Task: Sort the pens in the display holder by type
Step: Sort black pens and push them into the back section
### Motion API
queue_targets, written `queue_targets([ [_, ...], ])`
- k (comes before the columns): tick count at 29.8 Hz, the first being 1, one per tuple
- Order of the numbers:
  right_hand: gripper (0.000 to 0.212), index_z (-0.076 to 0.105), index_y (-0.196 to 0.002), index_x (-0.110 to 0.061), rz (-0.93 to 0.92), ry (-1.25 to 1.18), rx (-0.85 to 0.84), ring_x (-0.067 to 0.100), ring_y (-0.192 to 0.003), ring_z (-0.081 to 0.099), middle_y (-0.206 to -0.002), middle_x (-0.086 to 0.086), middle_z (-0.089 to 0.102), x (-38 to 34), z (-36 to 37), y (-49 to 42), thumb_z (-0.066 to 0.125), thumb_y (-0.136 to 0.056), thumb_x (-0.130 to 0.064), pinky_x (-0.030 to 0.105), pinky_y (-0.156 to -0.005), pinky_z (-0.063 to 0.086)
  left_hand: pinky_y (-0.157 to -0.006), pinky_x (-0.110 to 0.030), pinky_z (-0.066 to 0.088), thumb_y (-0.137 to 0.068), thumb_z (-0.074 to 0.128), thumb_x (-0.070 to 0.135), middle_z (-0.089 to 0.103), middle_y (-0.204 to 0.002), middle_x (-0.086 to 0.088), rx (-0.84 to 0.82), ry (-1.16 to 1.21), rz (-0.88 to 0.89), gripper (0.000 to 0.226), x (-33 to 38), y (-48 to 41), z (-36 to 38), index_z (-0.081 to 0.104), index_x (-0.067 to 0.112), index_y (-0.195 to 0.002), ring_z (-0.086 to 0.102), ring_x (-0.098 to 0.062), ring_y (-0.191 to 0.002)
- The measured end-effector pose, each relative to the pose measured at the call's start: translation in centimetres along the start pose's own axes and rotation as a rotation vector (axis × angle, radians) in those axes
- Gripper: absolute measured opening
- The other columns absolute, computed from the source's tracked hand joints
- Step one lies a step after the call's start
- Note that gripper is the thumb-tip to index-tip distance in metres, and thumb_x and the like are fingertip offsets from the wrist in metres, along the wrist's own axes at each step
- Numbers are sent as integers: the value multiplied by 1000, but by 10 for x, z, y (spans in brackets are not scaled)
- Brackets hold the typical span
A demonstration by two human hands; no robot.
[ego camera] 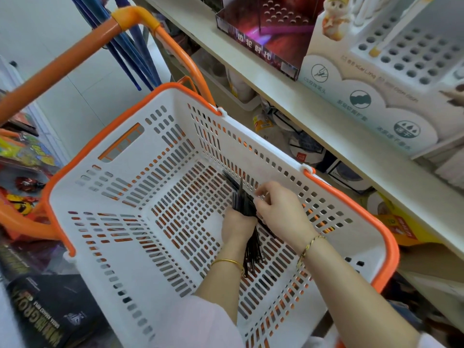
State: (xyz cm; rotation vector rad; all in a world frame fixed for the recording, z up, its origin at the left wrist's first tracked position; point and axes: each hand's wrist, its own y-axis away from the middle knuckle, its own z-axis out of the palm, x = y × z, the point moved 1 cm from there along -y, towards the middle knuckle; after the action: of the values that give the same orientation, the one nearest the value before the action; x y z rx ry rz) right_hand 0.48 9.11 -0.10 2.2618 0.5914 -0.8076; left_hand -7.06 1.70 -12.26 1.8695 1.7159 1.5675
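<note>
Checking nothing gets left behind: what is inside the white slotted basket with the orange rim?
A bundle of thin black pens, held by the left hand while the right hand pinches some. The hands hide whatever lies beneath them.

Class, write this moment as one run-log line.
left hand: grips pens | right hand: pinches pens | place: inside basket | holder: holes mostly empty
</note>
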Motion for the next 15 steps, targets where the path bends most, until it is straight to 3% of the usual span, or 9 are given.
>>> queue_targets([
  [4, 17, 57, -109, -17, 9, -64, 11, 16, -71, 63, -83, 3, 66, -1, -6, 2, 49, -94, -19, 38, -70, 56, -70, -39, 59, -65, 73, 8, 69, -85, -14, -26, 262, -140, 37, -8, 9, -8, 66, 2, -101, 67, -28, -76],
  [8, 13, 58, -103, -14, -15, -215, 13, 16, -61, 61, -76, 6, 67, -12, -20, 13, 49, -94, -15, 36, -62, 56, -75, -45, 58, -76, 71, 0, 67, -90, -19, -51, 476, -235, 22, -1, 29, -28, 64, -1, -97, 67, -33, -83],
  [12, 13, 59, -103, -12, -47, -370, 13, 9, -54, 58, -77, 9, 68, -28, -43, 31, 50, -95, -13, 22, -49, 50, -64, -38, 56, -79, 70, 2, 67, -80, -15, -155, 663, -227, 20, 24, 65, -46, 65, -2, -98, 67, -27, -70],
  [15, 11, 59, -101, -11, -73, -433, 39, 10, -52, 56, -77, 11, 68, -35, -69, 50, 50, -94, -11, 23, -49, 48, -67, -40, 56, -80, 69, 2, 68, -73, -12, -247, 765, -138, 14, 53, 99, -52, 67, -2, -94, 67, -24, -65],
])
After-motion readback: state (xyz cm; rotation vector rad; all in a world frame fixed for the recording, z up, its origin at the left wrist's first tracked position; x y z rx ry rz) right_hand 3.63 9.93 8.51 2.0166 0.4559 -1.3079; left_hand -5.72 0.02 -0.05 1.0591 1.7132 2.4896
